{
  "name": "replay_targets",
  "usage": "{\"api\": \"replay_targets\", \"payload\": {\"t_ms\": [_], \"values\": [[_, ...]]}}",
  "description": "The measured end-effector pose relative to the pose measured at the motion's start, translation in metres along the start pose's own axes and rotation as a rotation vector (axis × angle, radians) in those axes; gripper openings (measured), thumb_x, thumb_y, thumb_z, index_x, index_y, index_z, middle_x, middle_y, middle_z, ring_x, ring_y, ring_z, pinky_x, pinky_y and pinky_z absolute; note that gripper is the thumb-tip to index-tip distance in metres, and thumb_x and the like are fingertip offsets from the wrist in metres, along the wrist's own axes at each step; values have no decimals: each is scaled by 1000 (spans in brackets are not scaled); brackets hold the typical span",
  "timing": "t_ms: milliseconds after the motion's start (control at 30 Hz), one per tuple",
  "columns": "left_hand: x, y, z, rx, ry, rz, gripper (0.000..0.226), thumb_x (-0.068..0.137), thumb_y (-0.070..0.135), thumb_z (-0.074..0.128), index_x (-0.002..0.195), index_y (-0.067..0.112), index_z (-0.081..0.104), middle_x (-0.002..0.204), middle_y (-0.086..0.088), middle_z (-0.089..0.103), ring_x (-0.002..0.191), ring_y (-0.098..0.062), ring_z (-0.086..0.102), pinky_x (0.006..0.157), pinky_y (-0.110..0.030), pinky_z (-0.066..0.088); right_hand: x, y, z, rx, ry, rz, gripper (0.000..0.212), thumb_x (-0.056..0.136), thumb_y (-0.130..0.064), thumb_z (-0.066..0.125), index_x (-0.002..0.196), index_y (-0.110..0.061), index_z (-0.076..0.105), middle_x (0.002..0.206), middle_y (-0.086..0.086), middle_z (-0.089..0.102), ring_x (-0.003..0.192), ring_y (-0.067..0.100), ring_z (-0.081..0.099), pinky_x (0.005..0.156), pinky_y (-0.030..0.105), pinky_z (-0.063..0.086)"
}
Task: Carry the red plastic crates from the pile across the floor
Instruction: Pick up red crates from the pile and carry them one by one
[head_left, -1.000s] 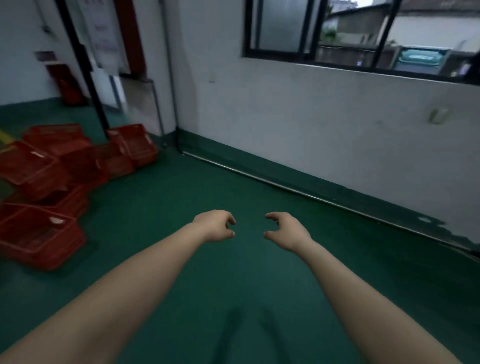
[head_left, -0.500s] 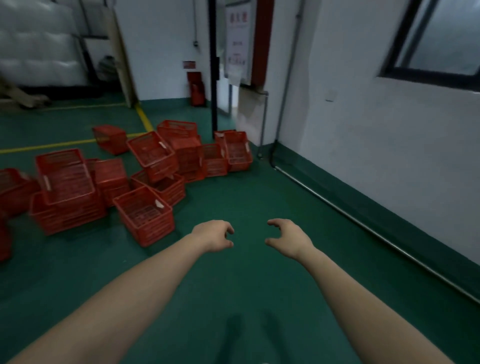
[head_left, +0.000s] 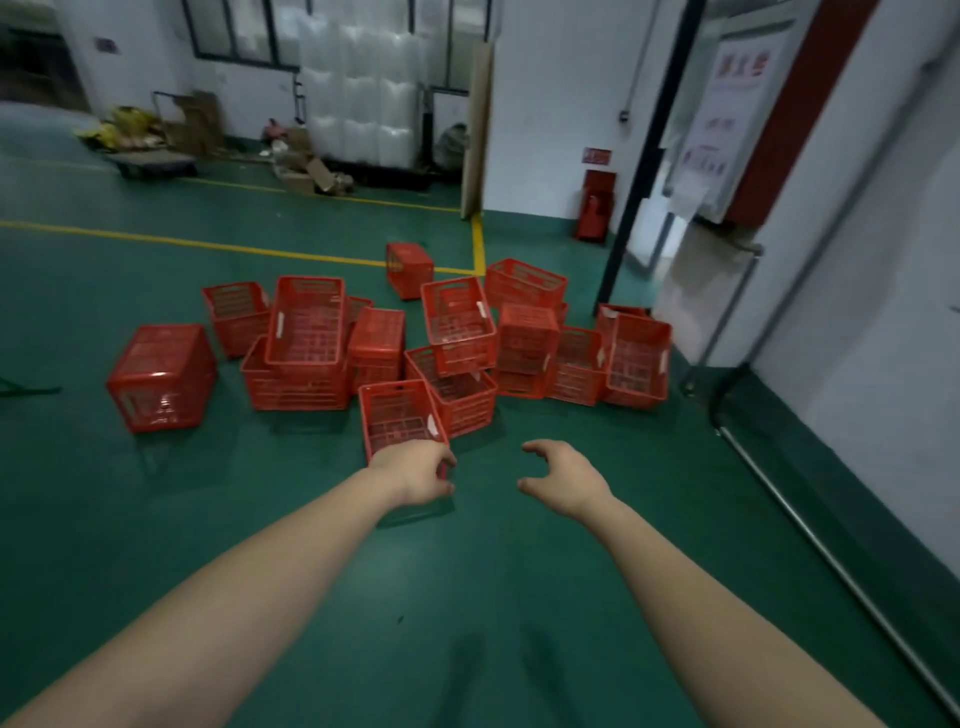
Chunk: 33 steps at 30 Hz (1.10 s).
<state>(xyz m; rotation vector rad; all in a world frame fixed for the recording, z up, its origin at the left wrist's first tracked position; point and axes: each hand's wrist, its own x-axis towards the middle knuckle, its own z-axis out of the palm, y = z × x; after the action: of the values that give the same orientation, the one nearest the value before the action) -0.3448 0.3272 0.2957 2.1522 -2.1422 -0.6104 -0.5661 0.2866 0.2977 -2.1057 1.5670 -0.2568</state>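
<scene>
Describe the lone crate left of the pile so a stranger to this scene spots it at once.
Find the pile of red crates on the green floor, just this side of the yellow line. Off its left end one red crate stands alone. Unlike the heaped ones, it touches no other and appears overturned, base up.

Dim, soft, blurred, wide-angle edge distortion.

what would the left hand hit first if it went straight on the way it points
Probably the nearest red crate, right ahead; the left hand overlaps its near rim, though depth is unclear.
</scene>
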Motion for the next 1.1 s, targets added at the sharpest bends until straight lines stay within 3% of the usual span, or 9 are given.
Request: {"api": "replay_targets", "payload": {"t_ms": [333,567,800,967,1100], "values": [[120,-110,-44,-26,10,-127,49,86,41,64,132,31,53,131,8,59,119,-14,55,95,-31,48,180,-62,39,15,-123,-127,61,79,-29,68,137,-23,51,142,1,51,128,19,49,103,36,44],[228,-216,-110,64,-2,-78,50,87,38,64,135,28,51,133,6,58,121,-15,54,97,-32,47,324,-140,73,71,-145,-84,65,77,-28,69,138,-23,50,136,-2,55,121,17,55,98,36,48],[321,-292,-167,55,-48,-23,46,84,36,67,128,28,56,118,5,64,108,-17,60,88,-33,50,439,-200,92,51,-181,-14,73,76,-35,72,142,-23,44,138,1,53,120,18,56,96,36,50],[391,-339,-183,42,-66,9,54,84,38,67,134,28,51,129,5,59,117,-18,56,95,-36,49,517,-224,99,30,-240,19,69,80,-29,71,143,-20,44,136,2,54,121,19,55,95,31,47],[466,-377,-204,59,-97,48,50,83,38,67,131,31,54,125,7,62,112,-15,59,92,-36,51,599,-239,104,60,-257,38,66,76,-28,72,137,-21,49,126,1,60,107,17,62,89,35,54]]}}
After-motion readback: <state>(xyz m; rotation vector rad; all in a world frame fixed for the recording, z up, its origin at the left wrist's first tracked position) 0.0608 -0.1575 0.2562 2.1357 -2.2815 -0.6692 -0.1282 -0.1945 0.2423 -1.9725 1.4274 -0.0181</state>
